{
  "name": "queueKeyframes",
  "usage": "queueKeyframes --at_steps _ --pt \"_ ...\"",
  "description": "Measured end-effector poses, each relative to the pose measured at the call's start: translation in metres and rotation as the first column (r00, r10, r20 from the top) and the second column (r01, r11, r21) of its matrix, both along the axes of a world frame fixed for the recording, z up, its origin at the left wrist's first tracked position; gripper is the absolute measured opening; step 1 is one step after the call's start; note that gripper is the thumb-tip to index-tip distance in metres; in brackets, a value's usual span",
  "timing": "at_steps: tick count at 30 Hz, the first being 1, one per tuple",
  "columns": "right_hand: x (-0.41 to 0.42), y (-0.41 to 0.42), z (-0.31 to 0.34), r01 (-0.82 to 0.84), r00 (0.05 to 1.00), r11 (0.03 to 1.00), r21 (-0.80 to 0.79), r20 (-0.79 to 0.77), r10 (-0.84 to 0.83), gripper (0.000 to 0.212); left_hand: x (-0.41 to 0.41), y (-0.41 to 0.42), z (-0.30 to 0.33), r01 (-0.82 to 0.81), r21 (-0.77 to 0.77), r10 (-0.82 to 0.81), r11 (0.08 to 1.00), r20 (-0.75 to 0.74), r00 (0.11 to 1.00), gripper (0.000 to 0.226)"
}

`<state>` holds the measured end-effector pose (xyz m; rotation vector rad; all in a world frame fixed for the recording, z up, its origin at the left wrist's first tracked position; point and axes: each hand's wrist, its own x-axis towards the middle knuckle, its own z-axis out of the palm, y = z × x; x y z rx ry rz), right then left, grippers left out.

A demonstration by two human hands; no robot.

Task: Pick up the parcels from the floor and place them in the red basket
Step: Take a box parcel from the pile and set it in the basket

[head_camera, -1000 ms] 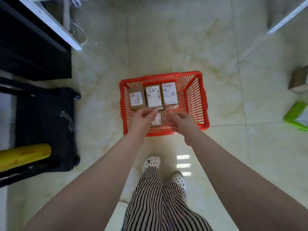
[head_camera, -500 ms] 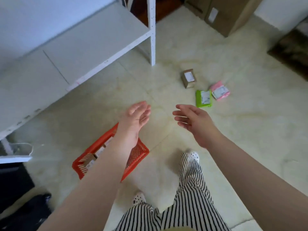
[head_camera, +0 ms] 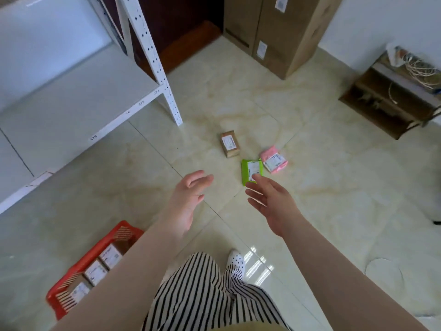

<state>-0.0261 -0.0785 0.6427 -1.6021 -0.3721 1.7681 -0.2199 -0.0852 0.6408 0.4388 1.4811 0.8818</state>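
Head view: a pale, glossy tiled floor (head_camera: 322,211) fills the room, with a white metal shelf (head_camera: 78,99) along its left side, tall cardboard cartons (head_camera: 272,32) against the far wall and a low wooden rack (head_camera: 391,99) at the far right. Three parcels lie loose near the middle of the floor: a small brown box (head_camera: 229,144) standing alone, a green packet (head_camera: 251,170) just nearer the person, and a pink packet (head_camera: 274,159) touching or almost touching the green one's right edge. The red basket (head_camera: 95,256) sits at the near left of the floor, partly behind the left forearm, with several labelled boxes already inside.

The left hand (head_camera: 188,199) hangs in the air above bare tile, fingers relaxed and apart, holding nothing. The right hand (head_camera: 274,201) reaches forward, fingers spread and empty, its fingertips overlapping the near edge of the green packet in the picture; whether they touch it cannot be told.

The box looks stiff and light, best taken by its two long sides with a thumb opposite the fingers. The two packets look like soft, thin plastic mailers, probably slippery and flat to the tile; pinching a raised edge or corner should lift them more surely than pressing from above. None looks heavy enough to need both hands.
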Motion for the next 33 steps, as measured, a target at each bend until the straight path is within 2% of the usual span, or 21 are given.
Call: queueKeyframes --at_steps 6,12,16,18,20,24,28,30,33 --pt "0.0 0.094 -0.031 0.016 1.0 0.997 -0.078 -0.021 -0.018 0.024 0.009 0.1 -0.029 -0.007 -0.037 0.005 0.999 -0.037 0.999 0.055" --pt "-0.003 0.204 -0.073 0.097 0.995 0.982 -0.159 -0.002 -0.099 0.024 0.018 0.217 -0.065 0.049 -0.069 -0.053 0.996 -0.07 0.996 0.052" --pt "-0.003 0.287 -0.111 0.148 0.989 0.967 -0.207 0.059 -0.139 0.013 0.012 0.306 -0.1 0.144 -0.103 -0.156 0.984 -0.12 0.98 0.053" --pt "-0.002 0.32 -0.135 0.152 0.985 0.957 -0.249 0.114 -0.127 0.016 0.009 0.343 -0.122 0.18 -0.14 -0.203 0.974 -0.167 0.965 0.052" --pt "0.0 0.347 -0.163 0.121 0.985 0.952 -0.281 0.157 -0.079 0.024 0.008 0.374 -0.153 0.197 -0.158 -0.225 0.968 -0.186 0.956 0.055" --pt "0.002 0.386 -0.241 0.114 0.973 0.92 -0.374 0.228 -0.028 0.023 0.013 0.423 -0.228 0.257 -0.189 -0.3 0.948 -0.255 0.919 0.063" --pt "-0.006 0.407 -0.357 0.081 0.965 0.903 -0.422 0.259 0.035 0.072 0.019 0.452 -0.334 0.311 -0.23 -0.378 0.922 -0.357 0.854 0.067" --pt "-0.01 0.408 -0.418 0.048 0.961 0.888 -0.458 0.262 0.083 0.082 0.019 0.458 -0.392 0.355 -0.282 -0.447 0.891 -0.418 0.791 0.071" --pt "-0.013 0.409 -0.5 0.005 0.951 0.849 -0.528 0.265 0.159 0.08 0.018 0.466 -0.475 0.412 -0.321 -0.522 0.853 -0.496 0.694 0.075"
